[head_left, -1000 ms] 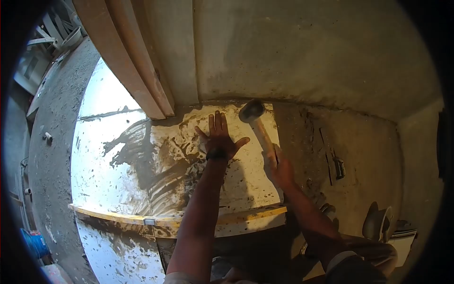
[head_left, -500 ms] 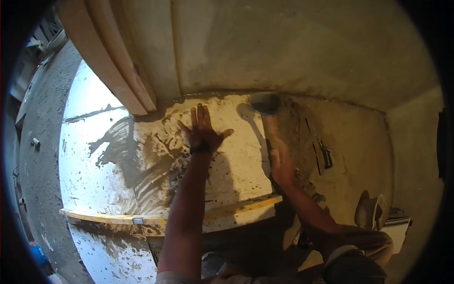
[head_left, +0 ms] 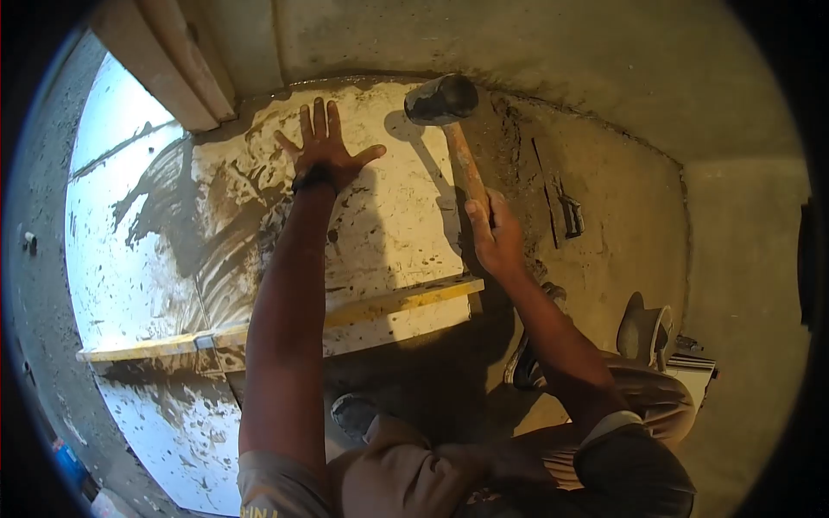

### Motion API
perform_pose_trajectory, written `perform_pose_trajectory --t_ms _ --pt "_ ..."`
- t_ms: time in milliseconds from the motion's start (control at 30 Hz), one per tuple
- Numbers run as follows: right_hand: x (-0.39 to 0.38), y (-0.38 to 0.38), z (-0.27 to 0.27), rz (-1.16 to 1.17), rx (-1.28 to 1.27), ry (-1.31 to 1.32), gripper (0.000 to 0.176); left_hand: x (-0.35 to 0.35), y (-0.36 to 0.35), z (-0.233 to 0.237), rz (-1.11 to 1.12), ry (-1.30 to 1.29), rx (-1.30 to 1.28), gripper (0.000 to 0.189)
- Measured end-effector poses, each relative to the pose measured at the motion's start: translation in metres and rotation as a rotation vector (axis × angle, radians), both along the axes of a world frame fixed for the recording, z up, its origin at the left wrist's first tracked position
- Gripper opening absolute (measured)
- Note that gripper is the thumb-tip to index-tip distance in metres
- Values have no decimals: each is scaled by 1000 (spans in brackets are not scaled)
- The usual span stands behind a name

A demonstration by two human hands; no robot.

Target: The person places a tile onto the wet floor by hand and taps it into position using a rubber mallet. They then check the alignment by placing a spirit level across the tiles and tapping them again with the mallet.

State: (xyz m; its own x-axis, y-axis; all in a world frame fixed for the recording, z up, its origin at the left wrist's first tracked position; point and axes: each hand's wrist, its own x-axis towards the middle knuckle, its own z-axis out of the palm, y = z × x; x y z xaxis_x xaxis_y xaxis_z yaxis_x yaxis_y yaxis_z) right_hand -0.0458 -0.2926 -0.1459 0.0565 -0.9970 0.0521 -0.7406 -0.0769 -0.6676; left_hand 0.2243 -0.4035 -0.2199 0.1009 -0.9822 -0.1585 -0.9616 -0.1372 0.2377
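My left hand (head_left: 326, 157) lies flat with fingers spread on a large pale tile (head_left: 414, 229) smeared with wet mortar. A dark band circles that wrist. My right hand (head_left: 499, 235) is closed around the wooden handle of a rubber mallet (head_left: 442, 100). The black mallet head hangs above the tile's far right corner, apart from it, and its shadow falls on the tile. Across the tile's near part lies a long yellow spirit level (head_left: 406, 298), touched by neither hand.
A door frame (head_left: 177, 69) stands at the far left beside a plastered wall (head_left: 518, 43). Right of the tile, a dark tool (head_left: 572, 216) lies on rough floor. A pale bucket (head_left: 661, 335) is near my knee. My shoe (head_left: 354, 414) is below the level.
The whole scene has shifted up and left as my head moved. The mallet has risen slightly toward me and its handle shows more clearly. My left hand stays spread on the tile.
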Motion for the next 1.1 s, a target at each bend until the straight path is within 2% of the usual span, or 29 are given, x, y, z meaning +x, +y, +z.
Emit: perform_pose_trajectory --t_ms 133,233,333,367,400,467,533,600,667,700,767,900,1000,1100 --pt "-6 39 20 -38 27 -75 43 8 0 9 -48 -8 78 133" --pt "-22 63 29 -3 -24 -54 38 26 15 12 -203 -17 95 136" --pt "-32 69 37 18 -54 -60 36 26 46 32 -186 -3 186 136" --pt "-36 68 37 30 -65 -4 38 24 55 30 -163 -11 176 126" --pt "-37 65 40 42 -67 -8 38 22 67 29 -151 -13 175 126" --pt "-35 58 48 33 14 -15 39 14 95 30 -200 -33 180 103" --pt "-29 47 49 39 -3 1 41 11 130 57 -275 199 154 84" --pt "-26 37 47 19 -20 22 43 3 156 70 -423 331 379 70" --pt "-27 27 42 88 15 0 44 -2 191 83 -530 301 305 52" --pt "-26 24 42 69 15 -1 44 -6 205 75 -549 298 309 52" --pt "-23 15 46 96 163 56 44 -9 225 56 -498 251 76 40" --pt "-47 -7 29 142 219 41 43 -12 233 44 -449 315 43 33" --pt "-62 -25 29 206 280 42 41 -5 229 51 -485 354 108 37" --pt "-80 -37 19 296 218 45 33 4 209 62 -499 479 184 45"
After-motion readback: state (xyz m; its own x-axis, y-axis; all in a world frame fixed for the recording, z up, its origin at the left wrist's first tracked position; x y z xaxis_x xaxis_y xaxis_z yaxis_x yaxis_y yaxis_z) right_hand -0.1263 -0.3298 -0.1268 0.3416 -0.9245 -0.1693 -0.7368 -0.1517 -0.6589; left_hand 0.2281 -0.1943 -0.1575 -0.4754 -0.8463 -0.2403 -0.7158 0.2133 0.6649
